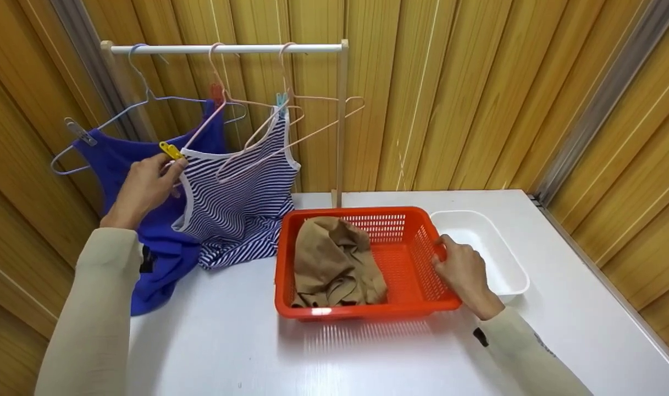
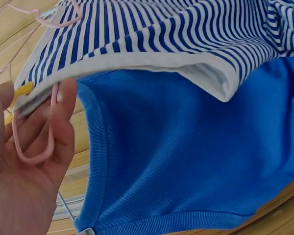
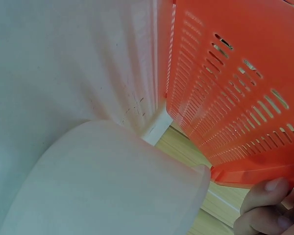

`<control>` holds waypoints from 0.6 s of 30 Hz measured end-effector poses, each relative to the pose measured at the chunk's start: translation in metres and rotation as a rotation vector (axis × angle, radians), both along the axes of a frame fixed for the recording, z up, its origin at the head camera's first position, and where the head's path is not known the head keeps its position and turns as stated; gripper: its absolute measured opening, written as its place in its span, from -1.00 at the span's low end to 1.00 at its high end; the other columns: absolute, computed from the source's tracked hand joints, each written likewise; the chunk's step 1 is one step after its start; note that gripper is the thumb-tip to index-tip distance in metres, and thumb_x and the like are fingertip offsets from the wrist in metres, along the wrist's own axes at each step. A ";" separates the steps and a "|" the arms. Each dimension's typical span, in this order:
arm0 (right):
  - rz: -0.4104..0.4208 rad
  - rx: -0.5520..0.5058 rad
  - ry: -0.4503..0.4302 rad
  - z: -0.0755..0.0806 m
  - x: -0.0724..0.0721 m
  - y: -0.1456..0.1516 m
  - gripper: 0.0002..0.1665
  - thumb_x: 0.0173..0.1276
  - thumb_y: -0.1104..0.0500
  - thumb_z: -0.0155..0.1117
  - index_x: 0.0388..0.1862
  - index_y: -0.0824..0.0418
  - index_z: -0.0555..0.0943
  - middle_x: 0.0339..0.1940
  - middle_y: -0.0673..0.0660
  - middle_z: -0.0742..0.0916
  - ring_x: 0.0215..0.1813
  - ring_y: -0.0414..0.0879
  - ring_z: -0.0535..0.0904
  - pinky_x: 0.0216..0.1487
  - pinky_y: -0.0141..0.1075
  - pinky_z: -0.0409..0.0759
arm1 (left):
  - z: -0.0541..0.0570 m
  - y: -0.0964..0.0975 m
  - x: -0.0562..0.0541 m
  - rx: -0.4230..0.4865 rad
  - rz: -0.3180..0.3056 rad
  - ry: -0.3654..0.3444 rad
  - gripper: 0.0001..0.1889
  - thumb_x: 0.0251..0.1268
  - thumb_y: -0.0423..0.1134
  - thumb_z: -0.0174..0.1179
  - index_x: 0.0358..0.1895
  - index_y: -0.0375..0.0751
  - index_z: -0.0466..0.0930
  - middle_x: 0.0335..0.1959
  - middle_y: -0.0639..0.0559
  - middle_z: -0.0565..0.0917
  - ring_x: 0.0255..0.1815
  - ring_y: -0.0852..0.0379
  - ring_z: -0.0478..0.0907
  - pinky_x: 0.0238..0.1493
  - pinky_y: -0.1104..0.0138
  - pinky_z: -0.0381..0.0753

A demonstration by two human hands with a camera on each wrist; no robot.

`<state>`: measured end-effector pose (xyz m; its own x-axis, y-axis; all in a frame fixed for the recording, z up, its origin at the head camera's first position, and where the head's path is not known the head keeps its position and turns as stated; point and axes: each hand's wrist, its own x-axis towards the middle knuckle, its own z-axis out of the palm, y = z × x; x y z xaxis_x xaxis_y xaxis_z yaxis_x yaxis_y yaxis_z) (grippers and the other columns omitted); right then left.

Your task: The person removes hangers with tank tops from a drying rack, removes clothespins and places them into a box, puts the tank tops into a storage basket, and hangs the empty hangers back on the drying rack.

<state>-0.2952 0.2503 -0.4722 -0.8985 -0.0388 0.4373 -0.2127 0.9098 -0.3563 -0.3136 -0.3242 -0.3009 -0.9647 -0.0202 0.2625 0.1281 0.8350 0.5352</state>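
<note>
In the head view, my left hand [image 1: 147, 184] is up at the shoulder of a striped tank top [image 1: 230, 192] on a pink hanger [image 1: 210, 118]. Its thumb and fingers pinch a yellow clothespin [image 1: 171, 150] at the strap. The left wrist view shows the hanger's looped pink end [image 2: 34, 159] against the fingers. My right hand [image 1: 463, 269] grips the right end of a red plastic basket [image 1: 367, 312], fingers curled over the rim. Crumpled brown cloth [image 1: 334, 264] lies in the basket's left half.
Behind the striped top, a blue garment [image 1: 164, 280] hangs from a blue hanger [image 1: 120, 115], with a grey clothespin [image 1: 81, 132] on it. An unloaded pink hanger [image 1: 312, 132] hangs at the rack bar's [image 1: 180, 49] right end. A white tub [image 1: 504, 258] stands right of the basket.
</note>
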 end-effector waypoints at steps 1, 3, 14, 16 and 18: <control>0.000 -0.001 0.001 0.000 0.000 0.000 -0.66 0.11 0.24 0.32 -0.09 0.28 0.62 -0.58 0.28 0.68 -0.62 0.01 0.44 -0.63 -0.12 0.42 | 0.001 0.000 -0.001 0.003 -0.013 -0.018 -0.33 0.49 0.27 -0.22 0.18 -0.32 0.42 -0.16 -0.26 0.58 -0.31 -0.06 0.59 -0.20 0.15 0.63; 0.004 -0.005 0.004 0.001 0.000 0.000 -0.68 0.12 0.25 0.31 -0.10 0.28 0.62 -0.60 0.27 0.67 -0.63 0.01 0.44 -0.64 -0.13 0.42 | 0.000 0.001 -0.002 -0.012 -0.027 -0.003 -0.37 0.52 0.23 -0.24 0.10 -0.32 0.47 -0.23 -0.22 0.57 -0.34 -0.03 0.55 -0.27 0.24 0.55; 0.027 -0.054 0.000 0.002 0.000 -0.001 -0.75 0.19 0.30 0.24 -0.13 0.33 0.63 -0.62 0.24 0.66 -0.61 -0.04 0.40 -0.62 -0.22 0.37 | -0.015 0.005 -0.004 -0.022 0.030 0.190 -0.48 0.58 0.10 -0.24 -0.02 -0.30 0.52 -0.42 -0.13 0.51 -0.43 0.02 0.42 -0.48 0.43 0.34; 0.024 -0.055 -0.004 0.003 0.000 -0.001 -0.75 0.20 0.30 0.24 -0.13 0.33 0.63 -0.62 0.24 0.66 -0.61 -0.05 0.40 -0.62 -0.23 0.36 | -0.016 0.006 -0.004 -0.009 0.039 0.198 -0.48 0.57 0.11 -0.23 -0.01 -0.29 0.52 -0.39 -0.15 0.54 -0.41 0.01 0.45 -0.46 0.44 0.35; 0.021 -0.056 -0.007 0.003 -0.001 -0.001 -0.75 0.21 0.29 0.24 -0.13 0.33 0.63 -0.62 0.25 0.66 -0.62 -0.04 0.40 -0.62 -0.23 0.36 | -0.017 0.006 -0.004 0.001 0.051 0.211 -0.47 0.56 0.12 -0.23 -0.02 -0.29 0.53 -0.37 -0.18 0.57 -0.40 -0.01 0.47 -0.45 0.43 0.36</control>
